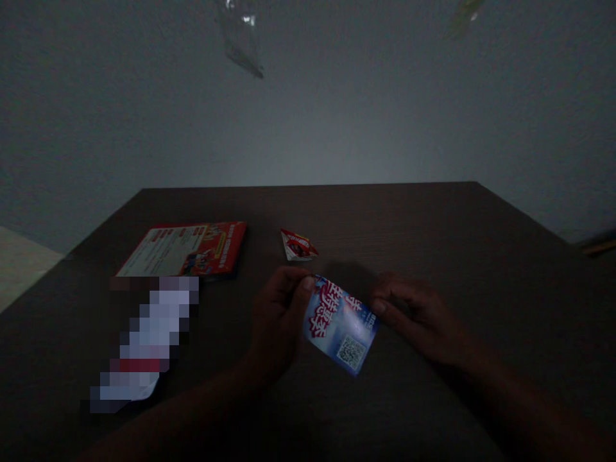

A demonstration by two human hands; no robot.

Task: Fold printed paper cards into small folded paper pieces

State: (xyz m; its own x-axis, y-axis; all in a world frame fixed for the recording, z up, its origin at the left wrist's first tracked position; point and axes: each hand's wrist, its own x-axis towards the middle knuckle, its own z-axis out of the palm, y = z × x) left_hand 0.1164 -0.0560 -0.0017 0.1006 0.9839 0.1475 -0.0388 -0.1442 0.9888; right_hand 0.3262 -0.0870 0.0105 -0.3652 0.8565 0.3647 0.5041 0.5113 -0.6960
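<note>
Between my two hands is a small blue printed paper [342, 327] with red and white characters and a QR code, held tilted above the table. My left hand [283, 314] pinches its upper left edge between thumb and fingers. At the paper's right edge, my right hand [416, 314] is closed, thumb against fingertips on the corner. Just beyond my left hand, a small folded red and white paper piece [299, 246] rests on the table.
The dark wooden table [385, 218] runs back to a grey wall [366, 96]. On the left lies a red booklet or stack of printed sheets [183, 249]. Nearer me is a pixelated, phone-like pale object [151, 340]. Clear plastic [243, 38] hangs on the wall.
</note>
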